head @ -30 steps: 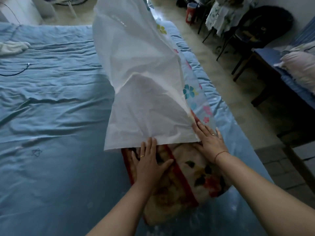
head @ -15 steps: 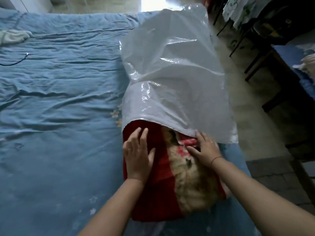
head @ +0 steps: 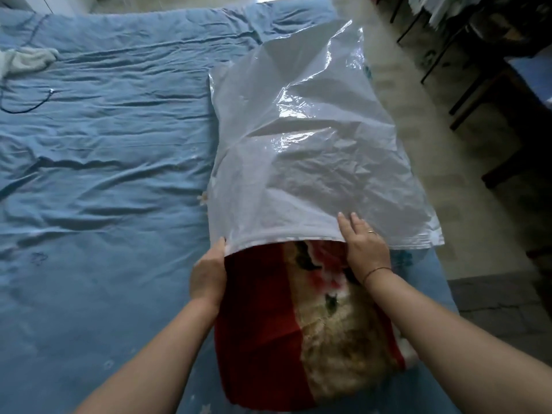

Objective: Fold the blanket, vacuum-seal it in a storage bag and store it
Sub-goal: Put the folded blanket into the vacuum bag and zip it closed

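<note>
A blue-sheeted bed (head: 104, 174) carried a folded blanket (head: 268, 324) half inside a white plastic bag (head: 298, 144).
The blanket's far end sat in the bag's mouth; its near end lay bare on the bed. The left hand (head: 209, 273) gripped the mouth's left edge beside the blanket, fingers hidden. The right hand (head: 364, 246) lay flat, fingers straight, across the mouth's right side.

Dim, bluish indoor light. Daylight enters from top edge, blown out. Glare streaks on storage bag (head: 298, 174); soft shadows in bed sheet (head: 104, 144) creases. Right side underexposed. Overall soft focus, wide-angle bending at edges.
</note>
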The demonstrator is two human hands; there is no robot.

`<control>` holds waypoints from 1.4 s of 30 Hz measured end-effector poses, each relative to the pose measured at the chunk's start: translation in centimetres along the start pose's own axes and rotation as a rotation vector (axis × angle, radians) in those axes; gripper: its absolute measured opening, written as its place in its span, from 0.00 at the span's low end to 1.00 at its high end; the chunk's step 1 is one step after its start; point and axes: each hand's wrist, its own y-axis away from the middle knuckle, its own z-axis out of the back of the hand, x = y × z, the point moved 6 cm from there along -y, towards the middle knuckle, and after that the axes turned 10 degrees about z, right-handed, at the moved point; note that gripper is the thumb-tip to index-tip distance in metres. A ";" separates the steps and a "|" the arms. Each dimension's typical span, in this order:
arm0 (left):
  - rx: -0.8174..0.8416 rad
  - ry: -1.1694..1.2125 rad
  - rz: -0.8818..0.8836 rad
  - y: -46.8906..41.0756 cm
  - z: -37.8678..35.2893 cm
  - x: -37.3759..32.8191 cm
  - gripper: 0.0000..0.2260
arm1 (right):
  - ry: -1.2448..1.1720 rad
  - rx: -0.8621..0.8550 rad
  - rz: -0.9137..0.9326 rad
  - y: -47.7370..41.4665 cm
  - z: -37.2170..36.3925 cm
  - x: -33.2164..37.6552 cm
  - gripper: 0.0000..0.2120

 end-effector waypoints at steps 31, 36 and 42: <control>-0.178 0.190 -0.220 20.3 -0.7 -3.2 0.28 | -0.024 -0.045 0.065 23.0 -4.4 0.8 0.25; 0.133 -0.305 -0.295 19.9 -8.3 -5.8 0.42 | -0.349 -0.061 -0.094 24.2 -3.6 -0.7 0.27; 0.194 -0.369 -0.292 20.1 -11.0 -2.4 0.46 | -0.687 0.078 -0.708 20.2 -4.4 -8.2 0.52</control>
